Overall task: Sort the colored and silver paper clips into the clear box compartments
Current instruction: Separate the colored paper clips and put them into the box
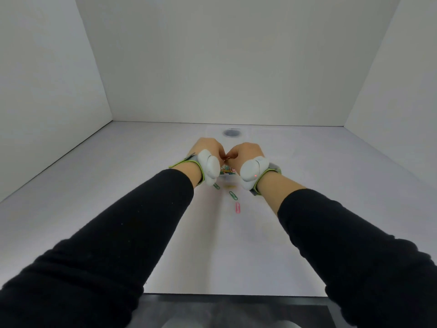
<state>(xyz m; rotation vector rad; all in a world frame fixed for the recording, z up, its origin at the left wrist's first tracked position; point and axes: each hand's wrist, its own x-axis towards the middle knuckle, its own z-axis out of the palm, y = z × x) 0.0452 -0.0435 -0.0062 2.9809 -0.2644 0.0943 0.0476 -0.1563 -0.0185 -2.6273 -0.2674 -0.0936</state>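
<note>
Your left hand (pixel 208 147) and right hand (pixel 246 151) meet knuckle to knuckle, fingertips pinching something small between them; what, you cannot tell. The colored clips (pixel 226 170) sit heaped just under your wrists. A green clip (pixel 233 195) and pink clip (pixel 237 207) lie nearer the table's (pixel 94 185) front edge.

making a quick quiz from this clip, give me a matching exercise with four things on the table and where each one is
Things:
1. pink clip
2. green clip
3. heap of mixed clips
4. dark round disc

Places:
A. between the two wrists, under the hands
B. far side of the table, beyond the hands
C. loose on the table, nearest the camera
D. loose on the table, just beyond the pink one

Pairs: 1-C, 2-D, 3-A, 4-B
</note>
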